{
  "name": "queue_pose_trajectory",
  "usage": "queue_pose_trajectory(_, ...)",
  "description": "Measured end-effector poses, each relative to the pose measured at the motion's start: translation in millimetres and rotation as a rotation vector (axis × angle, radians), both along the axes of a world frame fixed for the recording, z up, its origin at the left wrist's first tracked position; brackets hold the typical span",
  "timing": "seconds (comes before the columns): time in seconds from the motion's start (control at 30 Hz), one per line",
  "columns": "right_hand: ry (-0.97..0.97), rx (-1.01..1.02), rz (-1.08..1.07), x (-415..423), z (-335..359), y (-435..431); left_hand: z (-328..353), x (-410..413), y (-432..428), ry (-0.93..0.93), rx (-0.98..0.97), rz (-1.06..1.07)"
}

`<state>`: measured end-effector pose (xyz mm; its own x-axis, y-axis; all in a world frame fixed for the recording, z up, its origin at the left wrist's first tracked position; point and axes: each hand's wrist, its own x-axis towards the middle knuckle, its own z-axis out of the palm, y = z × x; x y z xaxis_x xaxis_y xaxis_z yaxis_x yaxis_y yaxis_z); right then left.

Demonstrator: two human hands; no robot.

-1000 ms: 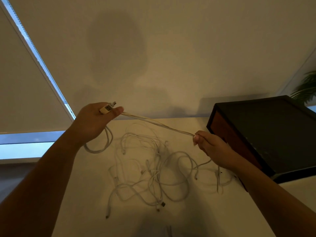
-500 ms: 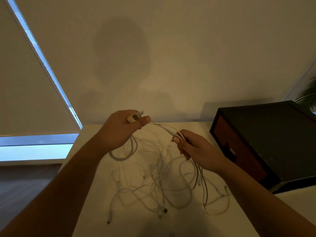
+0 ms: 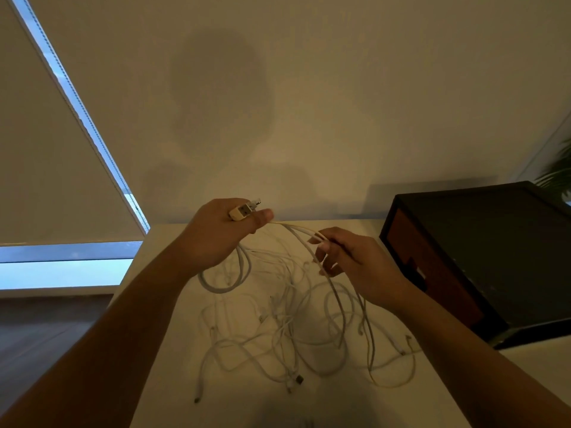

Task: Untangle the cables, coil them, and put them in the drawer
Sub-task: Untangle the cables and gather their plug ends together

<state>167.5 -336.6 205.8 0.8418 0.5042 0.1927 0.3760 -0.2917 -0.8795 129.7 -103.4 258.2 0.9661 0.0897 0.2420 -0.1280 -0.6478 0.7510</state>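
Nearest me on the pale table [image 3: 247, 403], the tangle of white cables [image 3: 287, 329] lies in loose loops, a few plug ends pointing my way. Above it, my left hand [image 3: 216, 239] is curled round one cable [image 3: 293, 229], its plugs [image 3: 242, 211] poking out by the thumb and a loop hanging under the fist. My right hand [image 3: 355, 261] pinches the same cable just beside the left, strands trailing down into the pile. Further right sits the dark drawer box [image 3: 494, 257]; I cannot tell if its drawer is open.
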Motion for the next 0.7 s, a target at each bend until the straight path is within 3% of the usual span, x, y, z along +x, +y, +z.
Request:
queue_pose_trajectory(0.2,-0.293,-0.249,-0.039,3,-3,-8,0,-2,4,0.038,0.002,0.005)
queue_pose_trajectory(0.43,-0.407,-0.469,-0.037,-3,-5,-3,1,-3,2,0.051,0.020,0.018)
queue_pose_trajectory(0.7,-0.527,-0.539,-0.004,-3,-14,-7,-2,-5,8,0.019,0.005,0.058)
